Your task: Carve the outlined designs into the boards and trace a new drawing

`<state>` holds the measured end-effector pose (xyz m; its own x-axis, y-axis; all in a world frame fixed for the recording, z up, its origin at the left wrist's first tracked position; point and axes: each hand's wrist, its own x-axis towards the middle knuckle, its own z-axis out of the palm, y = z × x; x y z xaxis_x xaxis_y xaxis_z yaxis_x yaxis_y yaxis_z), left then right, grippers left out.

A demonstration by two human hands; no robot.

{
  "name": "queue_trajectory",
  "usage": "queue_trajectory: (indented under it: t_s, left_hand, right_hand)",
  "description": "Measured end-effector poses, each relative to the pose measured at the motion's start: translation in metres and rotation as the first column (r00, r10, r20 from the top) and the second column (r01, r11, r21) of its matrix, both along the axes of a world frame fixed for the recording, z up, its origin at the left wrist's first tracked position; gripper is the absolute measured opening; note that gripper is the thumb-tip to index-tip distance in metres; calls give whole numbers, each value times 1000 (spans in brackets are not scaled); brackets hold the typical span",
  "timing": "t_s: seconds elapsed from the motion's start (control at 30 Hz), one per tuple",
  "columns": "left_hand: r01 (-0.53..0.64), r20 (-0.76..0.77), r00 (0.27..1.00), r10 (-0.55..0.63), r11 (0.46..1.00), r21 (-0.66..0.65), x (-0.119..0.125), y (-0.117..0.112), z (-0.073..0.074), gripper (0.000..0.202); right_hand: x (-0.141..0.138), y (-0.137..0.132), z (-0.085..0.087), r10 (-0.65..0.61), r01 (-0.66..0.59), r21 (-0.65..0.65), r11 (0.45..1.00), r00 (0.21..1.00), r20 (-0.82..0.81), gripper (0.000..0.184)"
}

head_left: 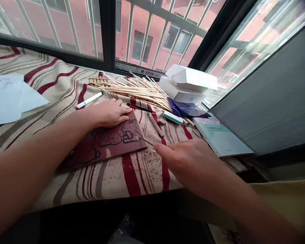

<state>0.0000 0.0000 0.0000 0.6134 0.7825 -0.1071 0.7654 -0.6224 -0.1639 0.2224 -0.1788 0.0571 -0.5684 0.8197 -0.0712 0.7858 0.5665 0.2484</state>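
A dark red carving board (109,144) with a cartoon figure outlined in black lies on a striped cloth (132,176). My left hand (111,113) rests flat on the board's far edge, fingers stretched out, pressing it down. My right hand (190,162) is closed in a pinch around a thin carving tool (145,140), whose tip points at the board's right edge. Fine shavings lie scattered on the cloth around the board.
A heap of thin wooden sticks (139,89) lies behind the board, with a white marker (89,100), a red-and-black pencil (139,107), an eraser-like block (173,117), white boxes (188,84), a booklet (220,137) and papers (7,98). Barred windows stand behind.
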Motion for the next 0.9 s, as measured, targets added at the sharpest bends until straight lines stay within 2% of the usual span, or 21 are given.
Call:
queue_trajectory:
  t_s: [0.1, 0.2, 0.4, 0.53, 0.7, 0.77, 0.9]
  left_hand:
    - [3, -6, 1000, -3, 1000, 5, 0, 1, 1, 62]
    - [-3, -8, 1000, 3, 1000, 10, 0, 1, 1, 62]
    - [-14, -21, 1000, 14, 1000, 9, 1, 0, 1, 60]
    - [-31, -19, 999, 31, 1000, 3, 2, -2, 4, 60]
    - [-33, -1, 999, 33, 999, -20, 1, -2, 5, 60]
    - [-37, 21, 999, 37, 999, -20, 0, 0, 4, 59]
    - [-37, 39, 999, 37, 999, -5, -2, 1, 1, 60]
  right_hand:
    - [2, 10, 9, 98, -98, -3, 995, 994, 43, 20]
    - [5, 12, 7, 132, -132, 45, 990, 991, 2, 18]
    - [8, -8, -24, 48, -22, 148, 989, 984, -172, 26]
    - [11, -14, -39, -8, 71, 205, 976, 955, -295, 24]
    - [20, -10, -56, -53, 208, 194, 959, 802, -595, 24]
    - [22, -10, -62, -63, 233, 190, 954, 774, -630, 24]
    - [23, -12, -65, -62, 207, 170, 963, 789, -612, 22]
